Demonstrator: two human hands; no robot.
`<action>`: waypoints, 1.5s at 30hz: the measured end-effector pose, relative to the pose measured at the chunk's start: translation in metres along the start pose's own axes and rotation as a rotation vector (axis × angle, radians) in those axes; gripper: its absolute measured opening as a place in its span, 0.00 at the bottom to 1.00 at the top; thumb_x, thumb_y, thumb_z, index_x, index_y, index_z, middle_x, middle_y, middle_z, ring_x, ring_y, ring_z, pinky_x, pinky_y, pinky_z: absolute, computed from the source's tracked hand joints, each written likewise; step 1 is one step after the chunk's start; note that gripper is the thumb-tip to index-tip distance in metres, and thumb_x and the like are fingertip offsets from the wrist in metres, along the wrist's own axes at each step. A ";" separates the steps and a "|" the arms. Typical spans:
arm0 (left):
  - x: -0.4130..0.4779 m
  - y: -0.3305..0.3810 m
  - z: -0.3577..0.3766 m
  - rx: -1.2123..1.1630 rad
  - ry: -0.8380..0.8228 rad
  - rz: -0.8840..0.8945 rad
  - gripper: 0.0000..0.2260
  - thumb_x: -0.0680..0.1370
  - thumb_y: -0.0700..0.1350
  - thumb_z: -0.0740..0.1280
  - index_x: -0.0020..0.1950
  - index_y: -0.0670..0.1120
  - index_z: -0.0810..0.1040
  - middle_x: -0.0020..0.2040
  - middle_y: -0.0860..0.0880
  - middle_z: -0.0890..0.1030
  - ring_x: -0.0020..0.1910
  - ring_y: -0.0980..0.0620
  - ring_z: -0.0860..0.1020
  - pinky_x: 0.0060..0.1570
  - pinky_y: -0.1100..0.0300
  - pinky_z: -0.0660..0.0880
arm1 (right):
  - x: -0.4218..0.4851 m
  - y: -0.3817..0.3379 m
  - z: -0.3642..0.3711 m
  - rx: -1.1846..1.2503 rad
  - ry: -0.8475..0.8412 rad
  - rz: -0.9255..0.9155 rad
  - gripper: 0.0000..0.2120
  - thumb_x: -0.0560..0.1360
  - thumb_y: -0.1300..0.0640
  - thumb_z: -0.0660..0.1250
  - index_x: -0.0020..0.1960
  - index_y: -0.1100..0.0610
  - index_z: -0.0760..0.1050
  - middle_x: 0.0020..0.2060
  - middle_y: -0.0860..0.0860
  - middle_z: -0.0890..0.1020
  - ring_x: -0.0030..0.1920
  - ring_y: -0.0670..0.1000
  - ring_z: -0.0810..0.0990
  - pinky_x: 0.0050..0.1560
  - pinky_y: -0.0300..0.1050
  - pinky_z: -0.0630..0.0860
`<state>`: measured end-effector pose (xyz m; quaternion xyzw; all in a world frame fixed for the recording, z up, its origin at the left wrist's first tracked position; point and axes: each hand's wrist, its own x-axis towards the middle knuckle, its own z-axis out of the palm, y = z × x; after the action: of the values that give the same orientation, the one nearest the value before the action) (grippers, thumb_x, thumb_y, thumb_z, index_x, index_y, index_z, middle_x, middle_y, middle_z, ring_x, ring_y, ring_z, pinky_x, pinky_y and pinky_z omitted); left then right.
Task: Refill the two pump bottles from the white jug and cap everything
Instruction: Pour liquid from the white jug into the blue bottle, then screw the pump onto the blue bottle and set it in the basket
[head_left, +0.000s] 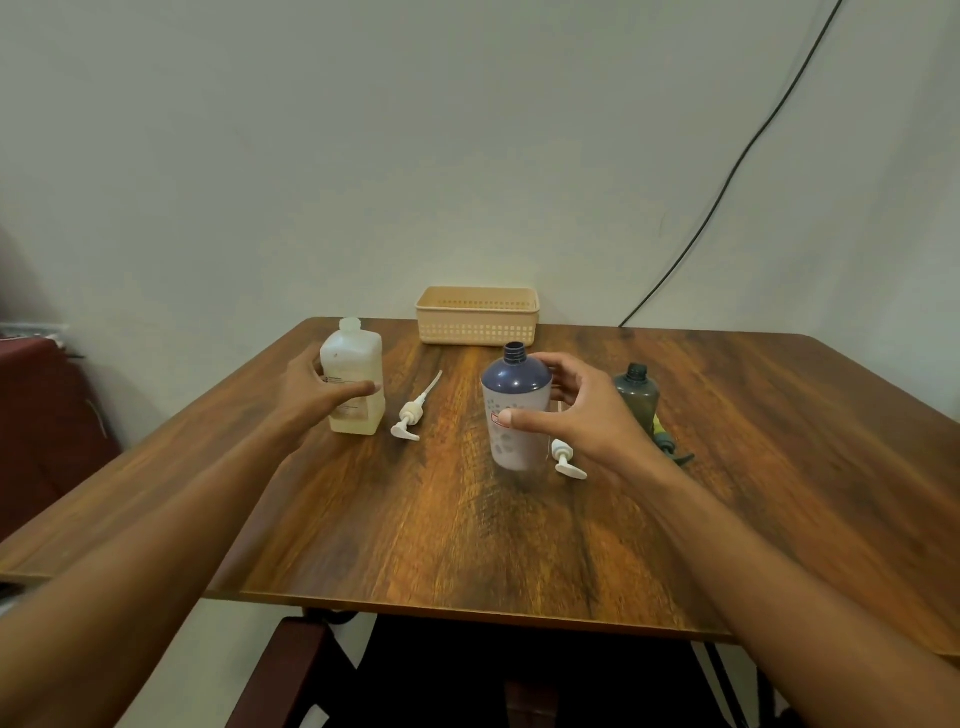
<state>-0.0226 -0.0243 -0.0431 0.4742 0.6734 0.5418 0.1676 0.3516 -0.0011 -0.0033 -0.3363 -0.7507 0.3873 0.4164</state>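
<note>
As both bottles stand open with their pumps lying on the table (467, 519), the refilling seems not yet begun; the left hand (317, 389) grasps the jug (353, 384) at the left; the right hand (582, 415) grasps the blue bottle (514, 410) in the middle; the dark bottle (638, 397) waits just behind it; all capping remains.

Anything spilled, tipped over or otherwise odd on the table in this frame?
No spill shows. The white jug, blue bottle and dark bottle stand upright and uncapped. Two white pumps lie loose on the table, as expected mid-refill. Nothing stands out.
</note>
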 end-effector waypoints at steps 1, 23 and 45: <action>0.001 -0.001 -0.001 0.001 -0.007 -0.008 0.37 0.64 0.50 0.84 0.71 0.49 0.76 0.61 0.49 0.83 0.60 0.46 0.82 0.56 0.46 0.82 | 0.000 0.000 0.000 0.000 -0.002 0.001 0.36 0.64 0.49 0.88 0.69 0.46 0.78 0.61 0.40 0.85 0.62 0.40 0.82 0.63 0.41 0.80; -0.112 0.138 0.036 0.163 -0.351 0.524 0.38 0.70 0.62 0.78 0.77 0.53 0.70 0.67 0.56 0.80 0.61 0.60 0.81 0.58 0.59 0.82 | 0.005 -0.030 0.004 0.026 0.050 -0.064 0.35 0.65 0.46 0.86 0.69 0.44 0.78 0.63 0.39 0.83 0.64 0.41 0.80 0.57 0.36 0.79; -0.118 0.105 0.044 0.056 -0.078 0.404 0.41 0.65 0.65 0.79 0.73 0.52 0.73 0.62 0.57 0.80 0.58 0.63 0.79 0.55 0.58 0.82 | 0.026 0.069 -0.026 -1.097 -0.544 -0.412 0.24 0.77 0.65 0.73 0.70 0.49 0.80 0.65 0.49 0.84 0.63 0.51 0.83 0.63 0.52 0.80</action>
<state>0.1159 -0.1003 0.0005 0.6247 0.5723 0.5268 0.0681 0.3760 0.0612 -0.0440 -0.2392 -0.9675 -0.0691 0.0445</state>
